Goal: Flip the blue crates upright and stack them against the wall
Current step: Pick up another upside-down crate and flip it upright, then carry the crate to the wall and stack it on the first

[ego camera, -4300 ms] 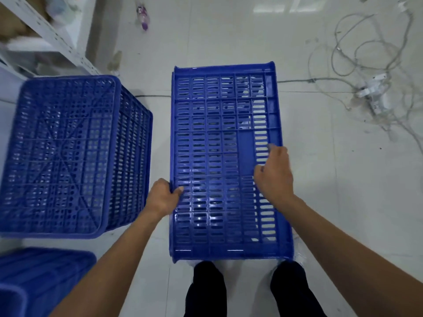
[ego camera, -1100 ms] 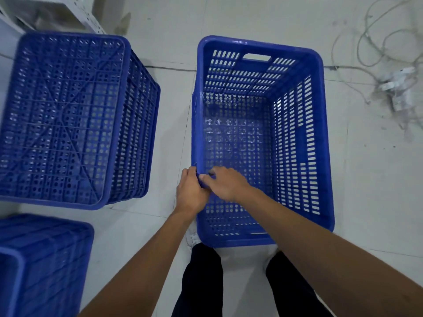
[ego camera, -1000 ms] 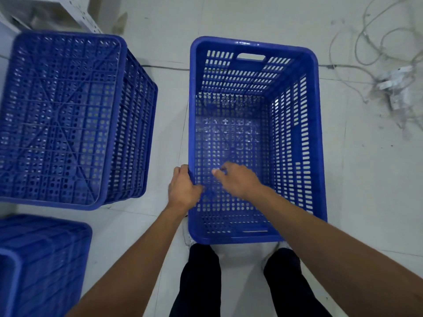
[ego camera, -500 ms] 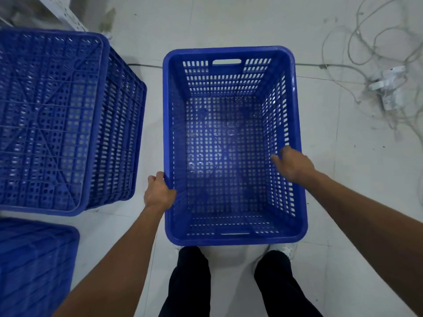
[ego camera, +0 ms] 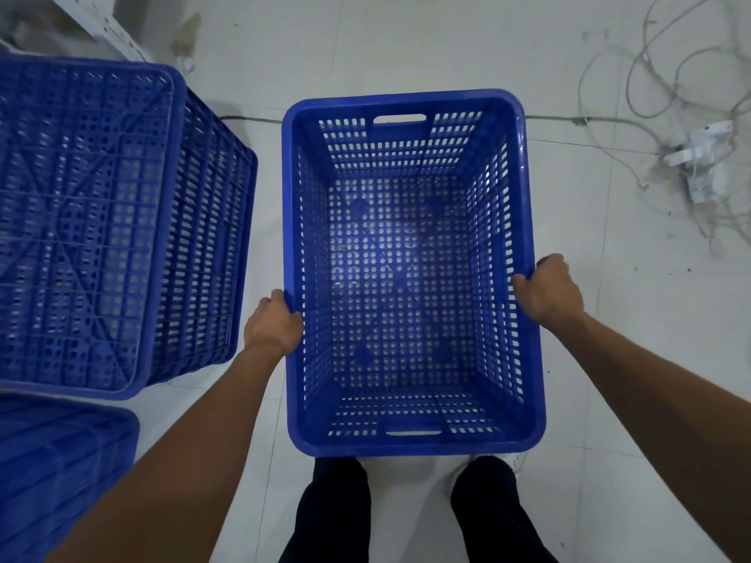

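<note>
A blue perforated crate (ego camera: pixel 528 221) sits upright in front of my legs, open side up and empty. My left hand (ego camera: pixel 273 323) grips its left long rim and my right hand (ego camera: pixel 546 290) grips its right long rim. To the left, a second blue crate (ego camera: pixel 101 221) lies upside down with its ribbed bottom facing up. A third blue crate (ego camera: pixel 57 477) shows partly at the lower left, cut off by the frame edge.
The floor is pale tile. A tangle of white cables with a power strip (ego camera: pixel 699 156) lies at the upper right. A white metal shelf leg (ego camera: pixel 109 30) stands at the upper left behind the overturned crate. My shoes and dark trousers (ego camera: pixel 337 518) are just below the crate.
The crate went from bottom-up to upright. My right hand crossed from the left rim to the right rim, and both hands now hold opposite rims.
</note>
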Demonstrator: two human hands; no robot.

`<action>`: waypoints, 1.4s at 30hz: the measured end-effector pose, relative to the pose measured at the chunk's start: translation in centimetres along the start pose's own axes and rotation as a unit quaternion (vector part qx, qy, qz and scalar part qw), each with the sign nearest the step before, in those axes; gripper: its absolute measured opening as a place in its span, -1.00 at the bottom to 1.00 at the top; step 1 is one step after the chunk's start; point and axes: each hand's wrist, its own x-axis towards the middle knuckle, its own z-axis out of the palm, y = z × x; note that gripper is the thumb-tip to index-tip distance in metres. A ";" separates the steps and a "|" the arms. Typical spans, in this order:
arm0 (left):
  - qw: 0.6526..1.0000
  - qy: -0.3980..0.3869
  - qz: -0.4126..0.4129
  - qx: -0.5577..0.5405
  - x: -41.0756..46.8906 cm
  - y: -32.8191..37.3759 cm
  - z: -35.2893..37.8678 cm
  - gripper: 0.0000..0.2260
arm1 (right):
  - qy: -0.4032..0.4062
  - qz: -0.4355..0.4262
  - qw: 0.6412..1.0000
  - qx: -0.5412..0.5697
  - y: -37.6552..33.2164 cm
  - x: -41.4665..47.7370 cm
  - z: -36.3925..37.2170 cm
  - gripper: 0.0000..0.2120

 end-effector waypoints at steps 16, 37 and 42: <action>0.996 0.020 -0.007 -0.081 2.4 1.4 -1.0 -0.55 | -0.034 0.006 0.999 -0.019 1.3 0.8 1.5 -0.63; 0.999 0.037 0.025 -0.014 2.0 2.5 -2.6 -0.77 | 0.003 0.006 1.000 -0.001 4.7 -0.7 0.6 -0.75; 0.999 0.036 0.036 -0.009 -2.1 3.0 -5.4 -0.76 | 0.065 -0.016 0.998 -0.022 5.0 -4.3 -3.5 -0.79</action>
